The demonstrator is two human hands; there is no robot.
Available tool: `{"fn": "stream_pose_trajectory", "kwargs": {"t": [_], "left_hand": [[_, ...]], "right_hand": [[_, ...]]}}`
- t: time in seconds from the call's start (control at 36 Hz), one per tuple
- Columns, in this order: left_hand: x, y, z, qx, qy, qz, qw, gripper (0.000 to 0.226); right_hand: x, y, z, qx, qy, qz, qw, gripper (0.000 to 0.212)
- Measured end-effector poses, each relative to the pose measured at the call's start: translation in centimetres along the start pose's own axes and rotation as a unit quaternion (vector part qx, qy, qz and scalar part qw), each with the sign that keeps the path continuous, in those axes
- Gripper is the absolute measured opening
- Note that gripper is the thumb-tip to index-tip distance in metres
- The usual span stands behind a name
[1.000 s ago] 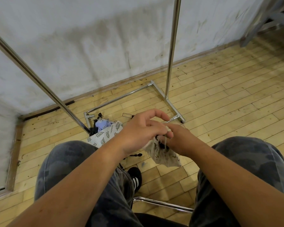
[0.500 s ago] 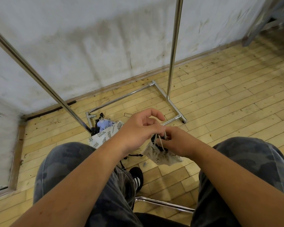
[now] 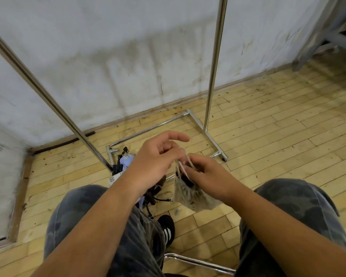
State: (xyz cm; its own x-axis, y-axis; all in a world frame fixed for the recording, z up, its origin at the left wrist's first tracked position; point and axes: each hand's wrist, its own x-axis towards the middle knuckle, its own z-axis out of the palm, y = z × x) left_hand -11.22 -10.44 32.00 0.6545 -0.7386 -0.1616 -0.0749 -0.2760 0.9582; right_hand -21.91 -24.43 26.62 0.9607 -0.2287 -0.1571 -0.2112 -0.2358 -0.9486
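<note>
So you've got a small beige drawstring pouch (image 3: 195, 197) hanging in the air between your knees, above the wooden floor (image 3: 278, 136), not resting on anything. Your right hand (image 3: 208, 176) has its fingers curled round the mouth of the pouch, gripping the gathered top, and something dark shows inside the opening, can't tell what. Your left hand (image 3: 156, 162) is right up against it, pinching the pale cords (image 3: 182, 166) that come up out of the top, with the index finger (image 3: 178, 137) sticking out loose above the rest. Past your hands there's a chrome clothes rack (image 3: 214, 66) standing by the stained wall (image 3: 128, 56), and a heap of clothes (image 3: 126, 162) lies at the foot of its left pole. A black shoe with white stripes (image 3: 168, 228) sits below the pouch.
</note>
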Motion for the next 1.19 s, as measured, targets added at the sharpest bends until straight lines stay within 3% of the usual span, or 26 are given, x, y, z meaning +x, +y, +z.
{"fn": "stream_pose_trajectory", "kwargs": {"t": [0.06,0.53,0.81,1.19], "left_hand": [[-0.2,0.5,-0.9,0.001,0.014,0.002,1.0,0.026],[-1.8,8.3,-12.9,0.068,0.151,0.102,0.981,0.017],[-1.3,15.3,-21.3,0.102,0.327,0.185,0.921,0.011],[1.8,23.9,-28.8,0.149,0.416,0.264,0.857,0.007]], "right_hand": [[0.1,-0.9,0.0,0.035,0.014,0.007,0.999,0.027],[5.2,-15.4,1.9,0.124,0.096,-0.083,0.984,0.02],[10.6,-27.1,3.9,0.127,0.119,-0.174,0.969,0.016],[17.5,-37.0,4.1,0.11,0.166,-0.242,0.95,0.017]]}}
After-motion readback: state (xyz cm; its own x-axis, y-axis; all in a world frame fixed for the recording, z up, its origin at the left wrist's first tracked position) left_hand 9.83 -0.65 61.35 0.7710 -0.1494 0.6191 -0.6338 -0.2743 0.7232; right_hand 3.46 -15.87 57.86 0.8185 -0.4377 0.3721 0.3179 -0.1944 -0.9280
